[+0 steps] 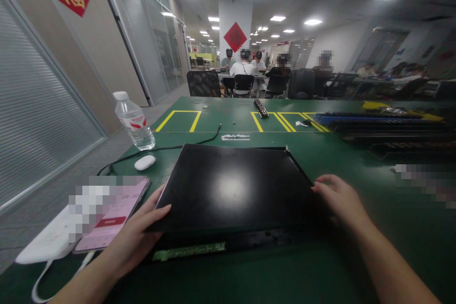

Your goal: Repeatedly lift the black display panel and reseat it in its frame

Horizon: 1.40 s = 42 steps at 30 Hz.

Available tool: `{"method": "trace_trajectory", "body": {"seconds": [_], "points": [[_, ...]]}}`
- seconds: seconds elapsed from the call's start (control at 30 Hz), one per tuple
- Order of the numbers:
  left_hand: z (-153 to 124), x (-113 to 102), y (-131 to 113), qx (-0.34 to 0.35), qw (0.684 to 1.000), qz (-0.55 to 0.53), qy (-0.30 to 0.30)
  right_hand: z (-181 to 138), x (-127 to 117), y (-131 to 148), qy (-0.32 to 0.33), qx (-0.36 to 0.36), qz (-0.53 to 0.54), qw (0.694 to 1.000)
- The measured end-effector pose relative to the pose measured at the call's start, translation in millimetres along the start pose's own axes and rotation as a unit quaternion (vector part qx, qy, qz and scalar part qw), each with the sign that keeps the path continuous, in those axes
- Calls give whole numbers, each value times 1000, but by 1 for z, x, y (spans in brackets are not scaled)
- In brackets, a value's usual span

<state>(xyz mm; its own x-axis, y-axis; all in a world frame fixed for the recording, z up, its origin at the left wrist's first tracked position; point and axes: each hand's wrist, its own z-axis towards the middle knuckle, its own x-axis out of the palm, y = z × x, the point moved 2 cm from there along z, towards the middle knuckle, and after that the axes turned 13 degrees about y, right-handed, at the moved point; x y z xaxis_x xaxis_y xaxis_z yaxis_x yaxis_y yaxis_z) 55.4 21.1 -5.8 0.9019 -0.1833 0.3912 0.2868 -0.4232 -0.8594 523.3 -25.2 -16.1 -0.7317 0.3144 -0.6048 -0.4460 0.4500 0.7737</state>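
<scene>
A flat black rectangular panel [231, 187] lies tilted on the green table [278, 275], its near edge raised over a dark chassis with a green strip [188, 251]. My left hand [137, 235] grips the panel's near left corner, thumb on top. My right hand [338, 199] holds the panel's right edge, fingers curled over it.
A phone [114, 216] and a white power bank [50, 242] lie at the near left. A water bottle [133, 121], a white earbud case [145, 162] and a black cable [160, 148] sit behind. Dark trays [388, 126] are stacked at right. Seated people work at far tables.
</scene>
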Motion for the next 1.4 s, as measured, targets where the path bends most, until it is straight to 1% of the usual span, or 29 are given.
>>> {"method": "trace_trajectory", "body": {"seconds": [0.3,0.57,0.9,1.03,1.23,1.4], "points": [[-3,3,-1,-1,1000,4,-27,-1,2,-1,4,-23,-29,999],[-5,9,-2,6,1000,2,-3,-3,2,3,-1,-18,-66,998],[-7,10,-5,1,1000,6,-23,3,3,-5,-14,-39,-83,996],[-7,9,-4,-6,1000,3,-11,3,4,-4,-2,-26,-82,996],[-6,9,-4,5,1000,15,-4,0,4,0,0,-37,-91,995],[-5,7,-3,3,1000,15,-3,1,4,-2,-4,-46,-98,994]]}}
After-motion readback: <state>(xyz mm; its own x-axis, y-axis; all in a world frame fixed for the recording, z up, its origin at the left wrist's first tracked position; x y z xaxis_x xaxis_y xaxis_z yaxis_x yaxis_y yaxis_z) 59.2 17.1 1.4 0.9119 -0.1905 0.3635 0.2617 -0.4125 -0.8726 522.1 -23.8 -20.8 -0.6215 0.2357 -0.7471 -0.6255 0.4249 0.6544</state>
